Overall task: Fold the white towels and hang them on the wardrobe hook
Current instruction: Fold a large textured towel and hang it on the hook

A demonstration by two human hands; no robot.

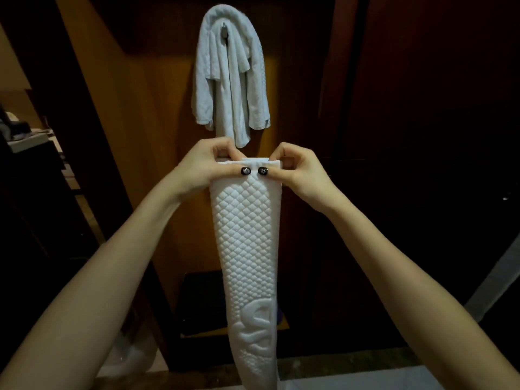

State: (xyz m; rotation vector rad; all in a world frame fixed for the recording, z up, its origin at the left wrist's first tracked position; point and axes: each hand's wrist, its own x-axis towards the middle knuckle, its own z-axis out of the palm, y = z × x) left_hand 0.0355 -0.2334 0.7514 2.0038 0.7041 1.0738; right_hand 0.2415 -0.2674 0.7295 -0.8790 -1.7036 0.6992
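A white quilted towel [247, 249], folded into a long narrow strip, hangs straight down in front of me. My left hand [202, 164] pinches its top left corner and my right hand [298, 170] pinches its top right corner, thumbs meeting on the front face. Above them a white towel [233, 77] is draped over the metal hook [224, 30] on the wooden wardrobe panel [157, 122]. Its lower end hangs just above my hands.
A dark wardrobe door [422, 136] stands to the right. A black mat or box [202, 302] lies on the wardrobe floor behind the strip. At the left there is a dim shelf with clutter [22, 133], and white fabric [132, 358] lies low on the floor.
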